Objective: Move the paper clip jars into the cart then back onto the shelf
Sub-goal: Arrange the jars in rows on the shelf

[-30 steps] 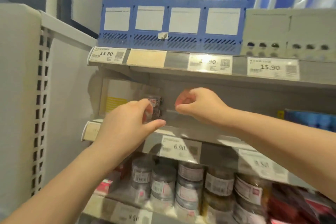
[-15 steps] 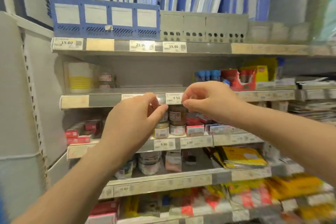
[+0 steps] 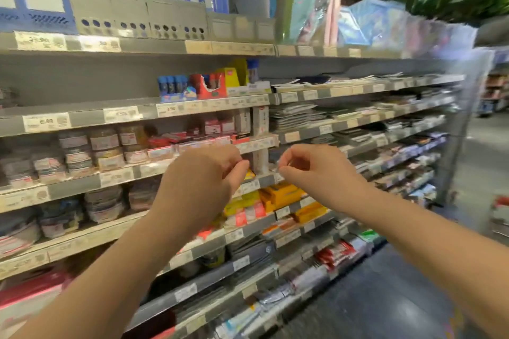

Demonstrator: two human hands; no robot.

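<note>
At mid-view the left hand and right hand hang raised before the shelf, apart from each other. On each, the fingers are curled with the thumb tip meeting the forefinger, and nothing shows between them. Half a second ago they sat closer together in much the same pinch; since then the view has swung right, so the shelf's left end panel is gone and the gap between the hands is wider. The jars, which were just behind the fingers then, now stand at the hands' 9 o'clock, stacked in rows behind the rail, untouched. Yellow boxes lie at 6 o'clock below the right hand. Shelf rails with price tags run toward 3 o'clock, where the unit ends. Open floor spreads at 4 o'clock.
</note>
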